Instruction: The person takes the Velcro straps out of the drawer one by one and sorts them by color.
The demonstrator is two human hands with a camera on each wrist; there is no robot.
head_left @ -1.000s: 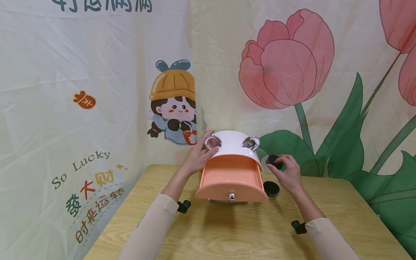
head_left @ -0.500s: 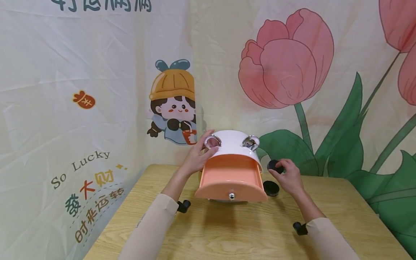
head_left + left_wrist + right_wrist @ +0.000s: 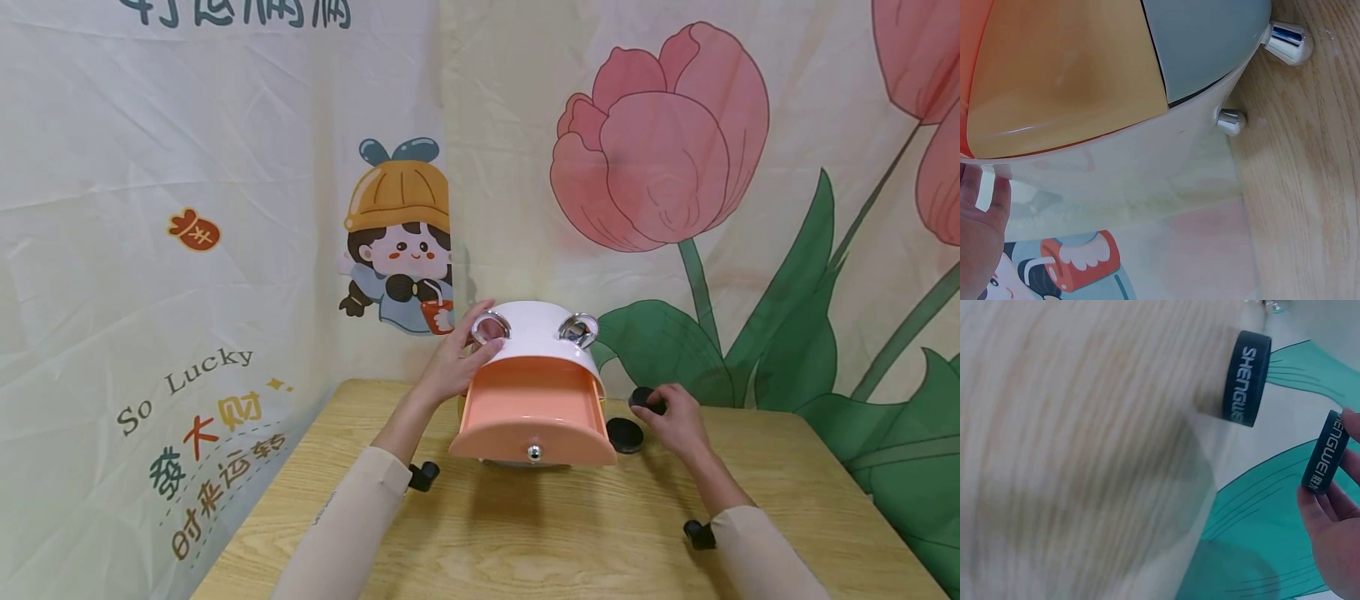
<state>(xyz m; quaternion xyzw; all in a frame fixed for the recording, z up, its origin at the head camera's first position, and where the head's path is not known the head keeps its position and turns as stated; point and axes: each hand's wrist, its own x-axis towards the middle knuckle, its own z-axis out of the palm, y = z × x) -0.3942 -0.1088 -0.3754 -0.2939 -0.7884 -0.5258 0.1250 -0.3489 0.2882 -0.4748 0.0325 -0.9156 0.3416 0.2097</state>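
A small white cabinet (image 3: 536, 332) has two silver rings on top and an orange drawer (image 3: 534, 442) pulled out toward me. My left hand (image 3: 450, 365) grips the cabinet's upper left side by one ring, thumb in front and fingers behind. In the left wrist view, its orange, yellow and grey-blue side panels (image 3: 1072, 75) show. To the right, my right hand (image 3: 678, 421) pinches a thick black disc (image 3: 1327, 453) with "SHENGWEI" printed round its edge, over the table's back. A matching black disc (image 3: 625, 435) lies beside the drawer.
The wooden table (image 3: 600, 533) ends close behind the cabinet, against a printed cloth backdrop (image 3: 517, 150). Silver feet (image 3: 1291, 42) hold the cabinet off the table. Black camera mounts (image 3: 699, 534) hang at both wrists.
My right hand has moved down and slightly right with its disc, away from the cabinet and closer to the table. My left hand, the drawer and the other disc stay put.
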